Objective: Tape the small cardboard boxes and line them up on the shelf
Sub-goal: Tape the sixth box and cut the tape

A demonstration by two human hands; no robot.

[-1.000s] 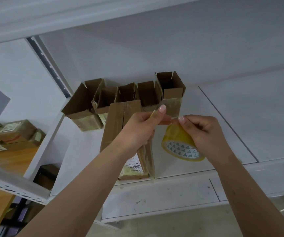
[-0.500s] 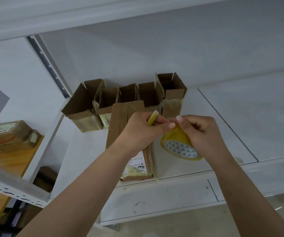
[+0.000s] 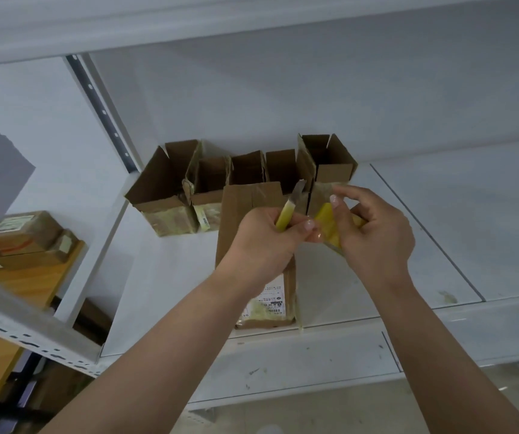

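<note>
Since a moment ago my right hand (image 3: 377, 233) has tilted the gripped tape roll (image 3: 330, 225) edge-on beside my left hand (image 3: 264, 242) clutching the yellow cutter (image 3: 286, 214), so I judge cutting imminent, with the flattened box (image 3: 251, 214) beneath them.

light: soft, even, bright; shadows: faint | focus: slightly soft; edges: wide-angle bowed

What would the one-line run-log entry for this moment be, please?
left hand: grips yellow knife, blade out | right hand: holds tape roll | open boxes: lined on shelf
</note>
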